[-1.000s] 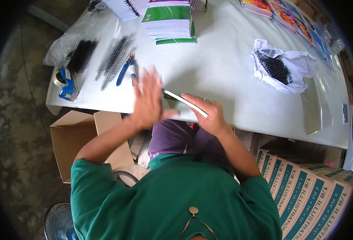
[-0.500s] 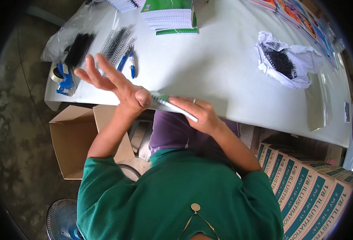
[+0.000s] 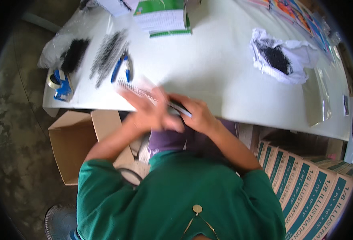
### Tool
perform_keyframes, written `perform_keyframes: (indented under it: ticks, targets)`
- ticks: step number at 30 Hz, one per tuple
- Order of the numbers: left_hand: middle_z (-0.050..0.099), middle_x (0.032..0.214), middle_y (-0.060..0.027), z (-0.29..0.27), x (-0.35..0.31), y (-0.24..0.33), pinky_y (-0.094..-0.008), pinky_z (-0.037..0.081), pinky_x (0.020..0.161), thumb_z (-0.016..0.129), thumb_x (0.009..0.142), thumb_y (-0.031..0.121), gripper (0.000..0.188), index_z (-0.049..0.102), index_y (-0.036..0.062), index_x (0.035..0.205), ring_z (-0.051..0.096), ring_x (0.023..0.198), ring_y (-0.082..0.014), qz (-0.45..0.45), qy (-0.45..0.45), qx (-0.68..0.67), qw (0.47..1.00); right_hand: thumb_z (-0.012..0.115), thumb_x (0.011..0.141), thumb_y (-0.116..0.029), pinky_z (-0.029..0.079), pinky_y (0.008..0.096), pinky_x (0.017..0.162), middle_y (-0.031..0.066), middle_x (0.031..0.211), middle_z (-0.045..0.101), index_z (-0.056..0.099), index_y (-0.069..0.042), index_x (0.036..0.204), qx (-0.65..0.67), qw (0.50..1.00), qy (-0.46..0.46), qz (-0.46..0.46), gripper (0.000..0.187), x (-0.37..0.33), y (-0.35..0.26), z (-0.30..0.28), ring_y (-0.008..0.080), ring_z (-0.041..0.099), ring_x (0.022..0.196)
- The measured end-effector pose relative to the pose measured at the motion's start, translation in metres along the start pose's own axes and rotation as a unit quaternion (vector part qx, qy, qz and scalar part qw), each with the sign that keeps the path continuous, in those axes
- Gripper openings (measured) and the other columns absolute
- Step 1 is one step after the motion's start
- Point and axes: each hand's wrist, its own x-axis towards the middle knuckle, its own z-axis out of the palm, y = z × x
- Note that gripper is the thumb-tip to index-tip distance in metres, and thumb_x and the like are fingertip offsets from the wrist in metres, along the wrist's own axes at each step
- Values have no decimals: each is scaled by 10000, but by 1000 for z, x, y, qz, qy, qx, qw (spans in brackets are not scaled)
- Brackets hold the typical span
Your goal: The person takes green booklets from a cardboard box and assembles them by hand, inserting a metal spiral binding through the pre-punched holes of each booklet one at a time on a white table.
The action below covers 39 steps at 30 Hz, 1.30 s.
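Note:
My right hand [image 3: 198, 115] grips a thin notebook [image 3: 181, 109] seen nearly edge-on, just off the table's near edge above my lap. From the notebook's left end a spiral binding coil [image 3: 133, 89] sticks out toward the upper left. Across that end lies my left hand [image 3: 147, 113], smeared by motion, its fingers stretched out and the thumb apart. It overlaps the coil, but whether it touches it I cannot tell. Beyond them, blue-handled pliers [image 3: 121, 70] rest beside a bundle of loose spiral coils [image 3: 107, 56].
A green-covered notebook stack [image 3: 162, 18] stands at the back. Crumpled white paper with black coils [image 3: 278, 60] lies right; a blue tape dispenser [image 3: 63, 86] and more black coils [image 3: 75, 55] left. Below are an open cardboard box [image 3: 74, 146], printed cartons [image 3: 304, 188] and a fan [image 3: 58, 224].
My left hand has swung right and down, closer to the notebook. The coil's free end now shows beyond its fingers. My right hand keeps its grip, and the whole view has shifted slightly.

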Motion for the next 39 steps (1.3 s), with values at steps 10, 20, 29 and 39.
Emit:
perform_keyframes:
  ticks: [10, 20, 29, 39]
  targets:
    - [167, 1368, -349, 3, 57, -23, -674, 116, 946, 352, 766, 757, 1013, 231, -47, 1368, 187, 1279, -463, -121, 145, -88, 978, 620, 802, -122, 503, 414, 729, 151, 1044, 635, 223, -123, 1401, 65, 996, -35, 59, 719, 11, 4, 0, 367, 622, 863]
    - [583, 1104, -39, -44, 99, -12, -407, 291, 931, 689, 739, 252, 394, 608, 119, 1101, 526, 1042, -199, -174, -83, -164, 967, 579, 733, 89, 482, 386, 755, 192, 965, 609, 195, -110, 1360, 143, 984, 7, 105, 762, 13, 9, -14, 352, 616, 900]
    - [636, 872, 6, -44, 120, -43, -340, 374, 812, 750, 650, 201, 291, 622, 120, 898, 597, 816, -170, -54, -108, -177, 977, 568, 795, 28, 472, 401, 755, 206, 913, 607, 217, -76, 1335, 111, 983, 25, 144, 652, 14, 15, -10, 360, 613, 877]
    - [468, 1278, -146, -31, 186, -123, -429, 340, 967, 721, 717, 287, 597, 498, 130, 1248, 436, 1166, -357, -120, -14, -213, 969, 551, 737, 28, 309, 455, 1004, 124, 1191, 557, 389, -98, 1316, -245, 957, -152, -33, 614, 43, 26, -101, 326, 448, 1187]
